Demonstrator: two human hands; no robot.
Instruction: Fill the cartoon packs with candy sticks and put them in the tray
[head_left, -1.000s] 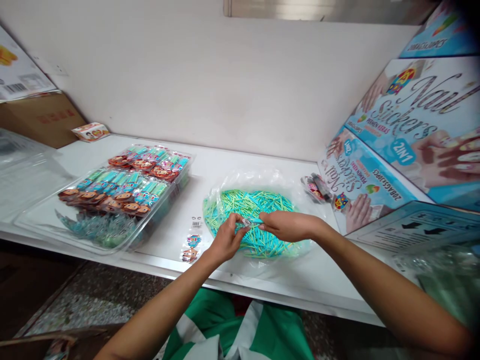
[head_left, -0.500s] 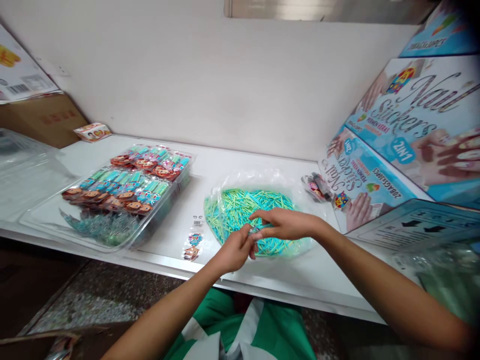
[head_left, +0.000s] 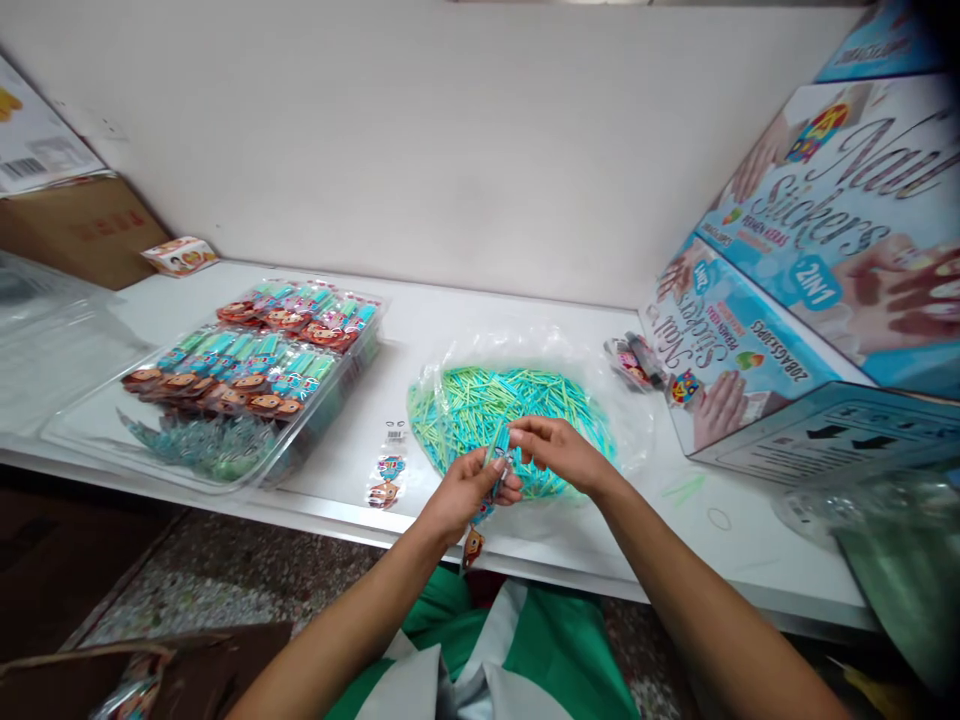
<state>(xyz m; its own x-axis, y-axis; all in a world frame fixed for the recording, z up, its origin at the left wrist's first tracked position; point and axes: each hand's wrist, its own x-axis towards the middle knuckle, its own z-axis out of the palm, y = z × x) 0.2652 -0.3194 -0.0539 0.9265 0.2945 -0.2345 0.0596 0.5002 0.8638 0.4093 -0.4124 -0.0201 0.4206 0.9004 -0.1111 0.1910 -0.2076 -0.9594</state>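
Observation:
My left hand [head_left: 463, 490] is closed on a small clear plastic packet [head_left: 474, 545] with a printed cartoon face at its lower end. Blue-green sticks show at the packet's upper end. The fingers of my right hand [head_left: 555, 452] are bent together in a pinch at that upper end, beside the sticks. Behind both hands lies a clear bag [head_left: 630, 440] spread wide, heaped with thin green and blue sticks [head_left: 487, 405]. A flat printed packet [head_left: 385, 480] rests on the table left of my hands.
At left stands a clear tray [head_left: 274, 470] of filled packets, with a clear lid [head_left: 45, 350] beside it. Nail sticker boxes [head_left: 750, 350] rise on the right, near a small dark package [head_left: 634, 362]. A few loose green sticks [head_left: 686, 490] and a ring [head_left: 718, 518] lie at front right.
My hands have parted slightly and turned, so the packet now hangs from my left hand with sticks showing at its top. My right hand has drawn back a little; the view has tilted down.

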